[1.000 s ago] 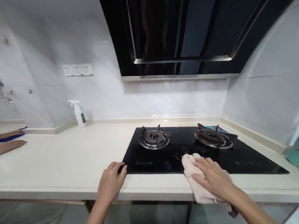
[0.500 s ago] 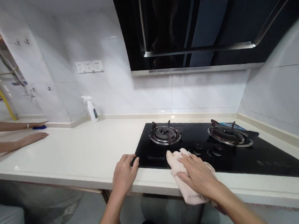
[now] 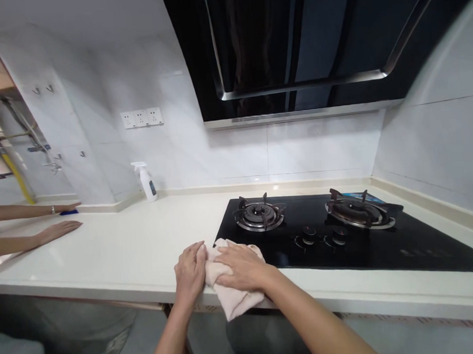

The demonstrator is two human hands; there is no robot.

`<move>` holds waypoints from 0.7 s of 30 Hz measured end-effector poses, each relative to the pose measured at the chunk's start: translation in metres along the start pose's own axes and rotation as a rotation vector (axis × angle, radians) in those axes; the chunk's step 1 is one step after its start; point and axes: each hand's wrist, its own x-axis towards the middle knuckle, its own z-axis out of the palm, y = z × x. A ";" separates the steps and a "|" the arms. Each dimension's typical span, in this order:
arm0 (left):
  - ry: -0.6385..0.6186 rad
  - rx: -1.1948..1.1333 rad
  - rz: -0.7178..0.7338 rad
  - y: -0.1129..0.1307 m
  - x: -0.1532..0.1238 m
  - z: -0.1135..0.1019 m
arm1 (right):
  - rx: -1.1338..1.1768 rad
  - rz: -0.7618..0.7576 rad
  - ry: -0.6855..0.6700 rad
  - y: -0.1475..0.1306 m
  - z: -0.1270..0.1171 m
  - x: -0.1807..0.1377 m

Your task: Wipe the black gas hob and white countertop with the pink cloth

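My right hand (image 3: 241, 266) presses down on a pale pink cloth (image 3: 237, 298), its fingers spread over the folds. The cloth lies over the front left corner of a black glass gas cooktop (image 3: 279, 243) and drapes past the counter's front edge. Close beside it, my left hand (image 3: 190, 269) rests on the white countertop (image 3: 137, 245), fingers stretched forward and the thumb side against the cloth. The left burner (image 3: 259, 215) stands behind the cloth, with the control knobs (image 3: 309, 235) to its right.
A white spray bottle (image 3: 147, 182) stands by the back wall. At the far left, another person's hands (image 3: 59, 231) lie on the counter, one at a blue item (image 3: 68, 211). A black range hood (image 3: 293, 47) overhangs the cooktop. The right burner (image 3: 359, 213) has raised pan supports.
My right hand has slid the cloth left along the cooktop's front edge, up to my left hand. The left hand stays near the cooktop's corner. The view has tilted slightly.
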 end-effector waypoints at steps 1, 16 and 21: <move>-0.020 0.027 -0.002 0.001 0.000 -0.001 | 0.005 0.043 0.012 0.009 -0.003 -0.008; -0.207 0.385 0.077 0.024 -0.002 -0.002 | -0.145 0.454 0.268 0.084 -0.025 -0.197; -0.217 0.409 0.083 0.025 -0.003 -0.001 | -0.310 0.660 0.407 0.163 -0.034 -0.298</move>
